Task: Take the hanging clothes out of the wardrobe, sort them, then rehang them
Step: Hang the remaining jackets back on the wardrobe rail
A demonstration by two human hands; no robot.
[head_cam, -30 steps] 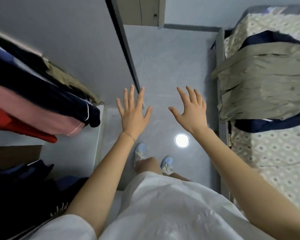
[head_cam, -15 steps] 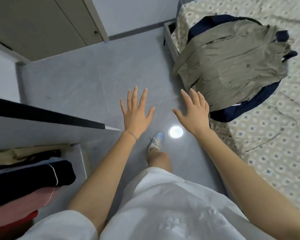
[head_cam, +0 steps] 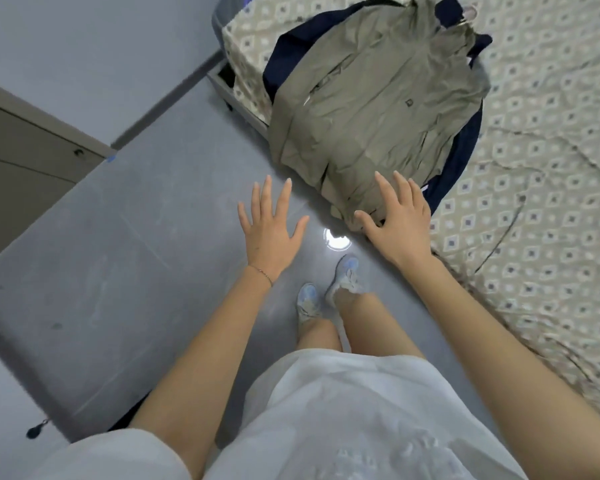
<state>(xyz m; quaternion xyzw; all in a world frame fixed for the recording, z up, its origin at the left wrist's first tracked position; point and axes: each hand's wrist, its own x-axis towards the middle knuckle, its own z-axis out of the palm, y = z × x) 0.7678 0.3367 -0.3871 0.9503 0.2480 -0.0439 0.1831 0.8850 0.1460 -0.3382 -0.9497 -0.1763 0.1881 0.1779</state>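
An olive-green jacket [head_cam: 371, 109] lies spread on the bed, on top of a dark navy garment [head_cam: 461, 150] whose edges show around it. The jacket's lower hem hangs over the bed's edge. My right hand [head_cam: 397, 223] is open with fingers spread, just in front of that hem; whether it touches the cloth I cannot tell. My left hand [head_cam: 271, 230] is open too, fingers spread, held over the grey floor to the left of the bed. The wardrobe and its hanging clothes are out of view.
The bed [head_cam: 541, 140] with a patterned beige cover fills the right side. Grey floor [head_cam: 118, 258] stretches left, with a bright lamp reflection [head_cam: 336, 240] near my feet. A beige cabinet door [head_cam: 21, 161] stands at far left. A small dark tag [head_cam: 35, 432] hangs at bottom left.
My view has swung right, away from the wardrobe and its hanging clothes toward the bed. Both open hands have come closer to the jacket; the right one now reaches its hem.
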